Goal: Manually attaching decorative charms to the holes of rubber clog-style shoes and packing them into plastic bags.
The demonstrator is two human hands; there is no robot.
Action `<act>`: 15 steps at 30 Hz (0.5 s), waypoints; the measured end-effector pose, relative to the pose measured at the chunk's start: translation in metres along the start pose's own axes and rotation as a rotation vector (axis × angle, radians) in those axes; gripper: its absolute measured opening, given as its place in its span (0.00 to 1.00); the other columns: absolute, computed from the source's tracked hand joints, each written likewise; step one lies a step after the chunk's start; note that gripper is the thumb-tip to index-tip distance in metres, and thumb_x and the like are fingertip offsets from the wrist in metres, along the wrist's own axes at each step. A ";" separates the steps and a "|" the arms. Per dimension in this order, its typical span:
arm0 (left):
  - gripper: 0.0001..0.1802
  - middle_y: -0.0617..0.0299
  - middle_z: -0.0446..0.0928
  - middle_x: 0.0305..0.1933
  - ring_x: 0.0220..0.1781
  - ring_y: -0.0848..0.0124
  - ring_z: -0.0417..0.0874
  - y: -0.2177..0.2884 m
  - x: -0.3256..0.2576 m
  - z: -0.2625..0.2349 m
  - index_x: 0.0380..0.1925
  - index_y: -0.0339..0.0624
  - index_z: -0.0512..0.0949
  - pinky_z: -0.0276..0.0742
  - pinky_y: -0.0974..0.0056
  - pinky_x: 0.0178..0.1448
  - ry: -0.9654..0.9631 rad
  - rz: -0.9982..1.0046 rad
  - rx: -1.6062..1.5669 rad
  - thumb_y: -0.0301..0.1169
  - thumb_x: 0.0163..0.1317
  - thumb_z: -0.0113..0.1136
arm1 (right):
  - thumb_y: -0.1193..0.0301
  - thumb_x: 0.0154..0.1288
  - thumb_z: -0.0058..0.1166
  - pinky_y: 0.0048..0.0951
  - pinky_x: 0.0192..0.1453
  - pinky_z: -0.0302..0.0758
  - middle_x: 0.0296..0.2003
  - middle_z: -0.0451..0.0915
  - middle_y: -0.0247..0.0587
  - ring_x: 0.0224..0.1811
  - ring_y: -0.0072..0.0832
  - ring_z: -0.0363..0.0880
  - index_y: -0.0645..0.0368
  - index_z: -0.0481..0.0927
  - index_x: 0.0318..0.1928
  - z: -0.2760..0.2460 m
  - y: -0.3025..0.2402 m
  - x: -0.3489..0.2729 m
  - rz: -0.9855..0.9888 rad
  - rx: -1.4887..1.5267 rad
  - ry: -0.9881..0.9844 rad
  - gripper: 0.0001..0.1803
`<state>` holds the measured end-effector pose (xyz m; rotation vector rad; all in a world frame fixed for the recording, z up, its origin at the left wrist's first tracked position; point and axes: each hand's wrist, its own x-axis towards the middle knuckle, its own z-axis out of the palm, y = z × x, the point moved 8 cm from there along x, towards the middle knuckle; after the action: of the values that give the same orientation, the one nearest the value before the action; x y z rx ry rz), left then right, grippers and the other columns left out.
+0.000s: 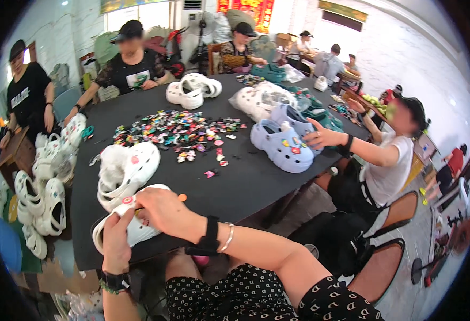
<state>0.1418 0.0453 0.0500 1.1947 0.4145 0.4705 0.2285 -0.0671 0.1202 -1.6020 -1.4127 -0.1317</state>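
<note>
A white clog point(138, 234) rests at the near left edge of the black table, between my two hands. My left hand point(117, 241) grips it from the left, thumb up near a round pink-and-red charm point(127, 200). Over its top curls my right hand point(172, 214), fingers bent and pressed against the clog; whatever lies under those fingertips is hidden. Just beyond stands another white clog point(141, 160), with clear plastic stuffing beside it. A small orange disc point(182, 197) lies by my right knuckles. Farther off spreads a heap of colourful shoe charms point(176, 130).
Lavender clogs point(288, 152) with charms stand at right, touched by a co-worker's hand point(325, 135). White clogs point(192, 92) and a bagged white bundle point(262, 100) sit farther back. More white clogs point(53, 206) crowd the left side. Chairs point(379, 267) stand at right; several people surround the table.
</note>
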 end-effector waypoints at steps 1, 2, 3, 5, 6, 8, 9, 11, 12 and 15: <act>0.18 0.59 0.80 0.52 0.50 0.72 0.81 0.001 0.000 -0.002 0.56 0.33 0.75 0.75 0.67 0.54 0.010 0.017 0.040 0.27 0.68 0.56 | 0.75 0.51 0.61 0.44 0.39 0.74 0.27 0.78 0.48 0.33 0.48 0.79 0.62 0.77 0.31 0.001 0.001 0.002 0.030 0.042 -0.025 0.08; 0.18 0.60 0.80 0.52 0.50 0.72 0.81 0.001 0.002 -0.005 0.55 0.33 0.75 0.74 0.67 0.54 0.003 0.032 0.064 0.28 0.68 0.56 | 0.76 0.51 0.61 0.44 0.38 0.73 0.26 0.78 0.48 0.33 0.48 0.79 0.62 0.77 0.31 0.003 0.000 0.002 0.044 0.045 -0.039 0.07; 0.17 0.60 0.80 0.52 0.49 0.73 0.81 0.001 0.003 -0.006 0.55 0.33 0.75 0.74 0.68 0.54 -0.003 0.046 0.088 0.28 0.68 0.57 | 0.76 0.51 0.61 0.44 0.38 0.73 0.26 0.78 0.48 0.33 0.48 0.79 0.62 0.77 0.31 0.002 -0.001 0.002 0.054 0.032 -0.027 0.07; 0.17 0.61 0.80 0.52 0.49 0.73 0.80 0.005 0.000 -0.003 0.55 0.33 0.75 0.73 0.68 0.54 -0.009 0.038 0.122 0.28 0.68 0.57 | 0.76 0.50 0.61 0.43 0.35 0.73 0.25 0.78 0.49 0.31 0.48 0.79 0.62 0.78 0.30 0.000 -0.005 0.001 0.011 0.008 -0.011 0.06; 0.17 0.61 0.80 0.52 0.49 0.74 0.80 0.006 -0.001 -0.002 0.54 0.33 0.76 0.72 0.68 0.54 0.004 0.035 0.156 0.29 0.68 0.57 | 0.75 0.51 0.60 0.42 0.33 0.73 0.24 0.78 0.49 0.30 0.47 0.79 0.63 0.77 0.27 0.000 -0.003 0.001 0.033 0.042 0.015 0.06; 0.16 0.62 0.80 0.52 0.49 0.74 0.79 0.004 -0.001 -0.003 0.54 0.33 0.76 0.72 0.68 0.54 0.006 0.060 0.191 0.29 0.69 0.57 | 0.74 0.51 0.60 0.42 0.32 0.73 0.22 0.77 0.48 0.28 0.45 0.79 0.64 0.77 0.26 0.000 -0.001 0.005 0.095 0.096 -0.024 0.06; 0.16 0.62 0.80 0.52 0.49 0.75 0.79 0.005 -0.003 -0.005 0.54 0.33 0.76 0.71 0.69 0.54 0.021 0.088 0.225 0.30 0.69 0.56 | 0.74 0.51 0.59 0.42 0.30 0.73 0.21 0.77 0.47 0.27 0.44 0.80 0.64 0.77 0.25 0.001 0.000 0.006 0.150 0.158 -0.070 0.06; 0.15 0.64 0.80 0.48 0.47 0.77 0.78 0.005 -0.005 -0.006 0.51 0.34 0.77 0.70 0.69 0.52 0.019 0.108 0.226 0.31 0.69 0.57 | 0.73 0.49 0.60 0.40 0.34 0.73 0.25 0.77 0.45 0.32 0.40 0.78 0.63 0.78 0.23 0.005 0.007 0.005 0.278 0.242 -0.158 0.06; 0.14 0.66 0.80 0.46 0.45 0.77 0.78 0.005 -0.004 -0.008 0.49 0.35 0.77 0.70 0.70 0.51 -0.007 0.113 0.250 0.32 0.69 0.58 | 0.72 0.48 0.60 0.39 0.37 0.72 0.28 0.76 0.44 0.35 0.40 0.76 0.61 0.79 0.23 -0.001 -0.002 0.008 0.097 0.050 -0.071 0.06; 0.12 0.69 0.79 0.41 0.41 0.79 0.76 0.004 -0.002 0.004 0.44 0.36 0.79 0.69 0.71 0.48 -0.032 0.119 0.251 0.34 0.69 0.60 | 0.72 0.46 0.61 0.37 0.43 0.67 0.36 0.73 0.40 0.43 0.40 0.70 0.55 0.81 0.22 0.005 -0.001 0.010 -0.037 -0.182 0.000 0.03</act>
<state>0.1413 0.0422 0.0554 1.4734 0.3840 0.5117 0.2288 -0.0563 0.1242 -1.7236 -1.4653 -0.2894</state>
